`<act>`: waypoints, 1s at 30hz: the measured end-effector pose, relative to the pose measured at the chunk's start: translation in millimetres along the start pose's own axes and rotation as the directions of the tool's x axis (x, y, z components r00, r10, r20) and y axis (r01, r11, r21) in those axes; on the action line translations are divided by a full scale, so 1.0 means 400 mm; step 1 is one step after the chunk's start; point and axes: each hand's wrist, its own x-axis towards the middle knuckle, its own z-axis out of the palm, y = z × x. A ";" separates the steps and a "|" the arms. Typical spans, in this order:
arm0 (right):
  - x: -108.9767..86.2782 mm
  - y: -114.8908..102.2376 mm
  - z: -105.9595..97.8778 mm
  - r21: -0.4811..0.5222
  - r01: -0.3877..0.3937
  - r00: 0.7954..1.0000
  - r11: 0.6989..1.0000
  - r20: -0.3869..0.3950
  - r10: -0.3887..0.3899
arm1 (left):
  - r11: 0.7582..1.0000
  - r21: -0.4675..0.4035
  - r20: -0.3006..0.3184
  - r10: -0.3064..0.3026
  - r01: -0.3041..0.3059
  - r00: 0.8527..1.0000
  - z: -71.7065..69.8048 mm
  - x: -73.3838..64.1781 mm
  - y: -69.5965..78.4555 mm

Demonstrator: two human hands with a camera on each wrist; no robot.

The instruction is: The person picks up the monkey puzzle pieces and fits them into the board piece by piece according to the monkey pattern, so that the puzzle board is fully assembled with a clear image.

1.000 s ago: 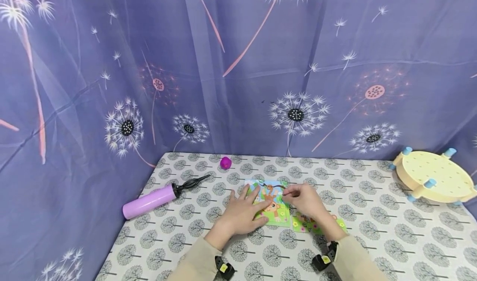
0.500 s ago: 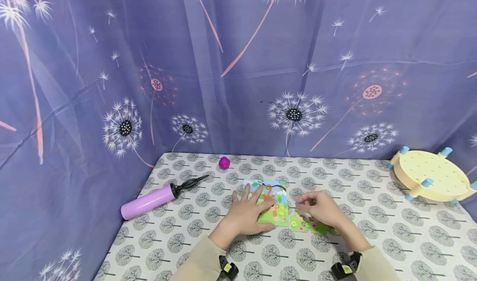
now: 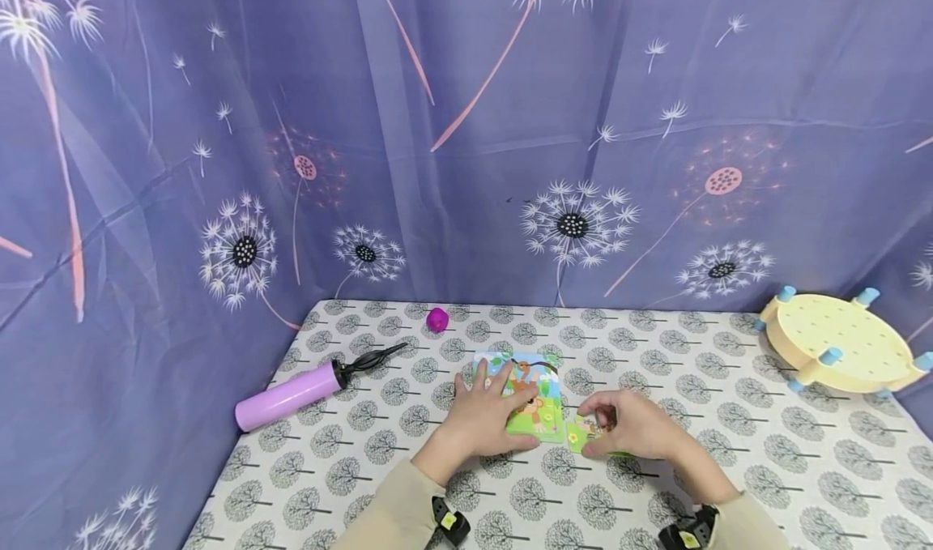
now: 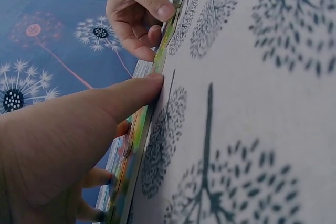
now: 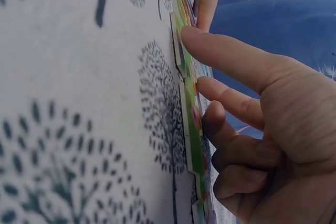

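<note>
A jigsaw puzzle (image 3: 548, 427) with a monkey picture lies flat in its frame near the middle of the table. Across its left part my left hand (image 3: 481, 420) rests palm down, fingers spread and thumb along the near edge. Just right of the frame are loose puzzle pieces (image 3: 574, 438), green with flowers. My right hand (image 3: 636, 427) is over them, thumb and forefinger pinching one piece (image 5: 177, 40) by its edges. Behind it in the right wrist view, another puzzle piece (image 5: 193, 142) lies under the curled other fingers. The right hand covers most of these pieces in the head view.
To the left lies a purple hand pump (image 3: 291, 396) with a black nozzle. A small magenta object (image 3: 437, 320) sits near the back edge. At the back right is a yellow oval stool-like thing (image 3: 845, 339) with blue feet pointing up. A dandelion-print curtain (image 3: 466, 169) hangs behind.
My right hand has moved from the puzzle's right edge rightward and down to the loose pieces, its thumb and forefinger now at one. The left hand stays on the puzzle.
</note>
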 end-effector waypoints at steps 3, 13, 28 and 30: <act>-0.003 -0.003 -0.001 -0.032 -0.013 1.000 0.999 0.006 0.014 | 1.000 0.007 0.003 -0.011 0.011 1.000 0.001 0.003 0.001; 0.002 -0.018 -0.001 -0.076 0.002 1.000 0.997 0.016 -0.001 | 0.999 -0.030 -0.017 0.027 -0.027 0.999 0.004 0.001 -0.019; -0.008 -0.038 0.001 -0.162 -0.046 0.999 0.986 -0.017 0.044 | 0.998 -0.024 0.004 0.055 -0.054 0.998 -0.002 -0.034 -0.098; -0.010 -0.037 0.001 -0.160 -0.048 0.999 0.986 -0.017 0.045 | 0.998 -0.031 0.007 0.051 -0.050 0.999 -0.004 -0.040 -0.106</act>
